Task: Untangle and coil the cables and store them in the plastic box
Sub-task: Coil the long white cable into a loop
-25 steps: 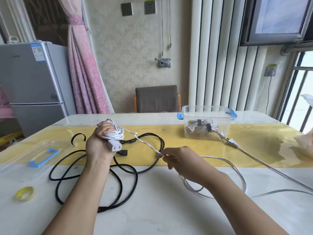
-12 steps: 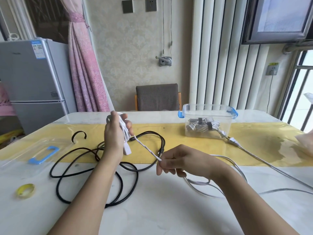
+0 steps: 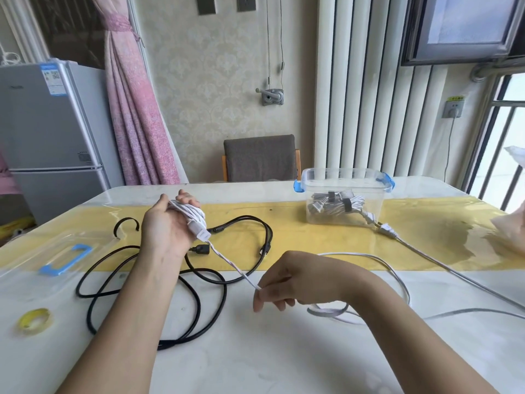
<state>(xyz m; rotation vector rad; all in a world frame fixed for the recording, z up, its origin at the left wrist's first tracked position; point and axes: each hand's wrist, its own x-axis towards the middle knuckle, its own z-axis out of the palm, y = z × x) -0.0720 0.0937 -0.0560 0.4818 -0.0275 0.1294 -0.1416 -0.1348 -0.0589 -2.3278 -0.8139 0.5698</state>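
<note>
We see a wide white counter (image 3: 284,351) crossed by a yellow runner (image 3: 312,237). A grey fridge (image 3: 51,137) stands beyond its far left corner and a brown chair (image 3: 260,157) behind its far edge. On the runner, far right of centre, sits the clear plastic box (image 3: 375,191) with blue clips, open at the top. Inside it lies a bundle of coiled cables (image 3: 336,204) bound with dark straps. A grey lead with a connector (image 3: 386,230) trails from the box's near corner towards the right edge. We cannot tell whether it belongs to that bundle.

The box's clear lid (image 3: 65,257) rests flat at the left, well apart from the box. Between lid and box the black cable (image 3: 269,237) sprawls in loose loops on the counter, uncoiled.

The white cable (image 3: 233,265) is partly wound. Several turns wrap the left hand (image 3: 167,226), which is raised above the counter with its palm towards us, and its fingers curl around the coil to grip it. From there a taut stretch runs down to the right hand (image 3: 287,280), whose thumb and fingers pinch the cable. The slack loops on the counter behind that wrist.

The cable's white plug (image 3: 199,233) hangs at the heel of the left hand. A small yellow tape roll (image 3: 22,322) lies near the left edge.
</note>
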